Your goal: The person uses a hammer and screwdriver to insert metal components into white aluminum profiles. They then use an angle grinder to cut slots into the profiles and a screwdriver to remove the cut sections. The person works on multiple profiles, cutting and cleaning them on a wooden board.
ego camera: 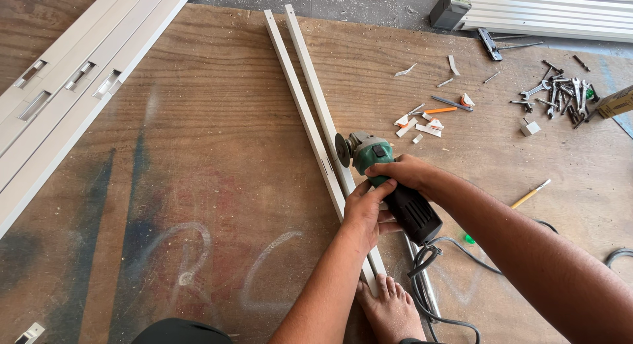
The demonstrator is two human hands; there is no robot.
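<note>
Keep your bare foot [390, 309] pinning the two long white metal strips [315, 113] on the brown plywood board [198, 153]. Your left hand [362, 214] and right hand [402, 170] wrap fully around the green-and-black angle grinder [389, 186]; hold its disc square to the strip edge, cable clear.

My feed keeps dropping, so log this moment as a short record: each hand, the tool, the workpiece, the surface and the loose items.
left hand: grips the grinder's body
right hand: on top of the grinder
tool: green and black corded angle grinder, disc at the strips
workpiece: two long white metal strips, a bare foot on their near end
surface: scuffed brown plywood board
loose items: pile of steel wrenches, far right
</note>
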